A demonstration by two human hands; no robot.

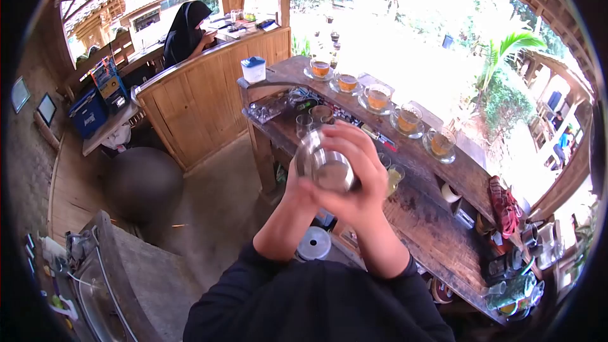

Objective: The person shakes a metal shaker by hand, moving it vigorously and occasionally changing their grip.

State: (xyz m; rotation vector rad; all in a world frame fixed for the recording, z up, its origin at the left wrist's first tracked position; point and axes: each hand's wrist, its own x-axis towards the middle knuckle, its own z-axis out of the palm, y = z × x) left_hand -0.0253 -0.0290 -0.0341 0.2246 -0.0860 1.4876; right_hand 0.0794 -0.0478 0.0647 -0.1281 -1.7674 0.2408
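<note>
Both hands are raised in front of my chest around a shiny metal container (332, 172), whose round end faces me. My right hand (358, 174) wraps round its right side, with the fingers curled over the top. My left hand (303, 187) is closed against its left side, partly hidden behind the metal and blurred. Beyond them, a row of glass cups of amber drink on saucers, among them one cup (378, 97) and another (439, 142), lines the raised wooden shelf (472, 174). Glasses (304, 125) stand just behind my hands on the lower counter.
A white tub with a blue lid (254, 70) sits at the shelf's left end. A person in dark clothing (185, 35) is behind the wooden partition (202, 101). Glass jars (519, 288) stand at lower right, a sink (95, 285) at lower left, a metal stool (313, 243) below.
</note>
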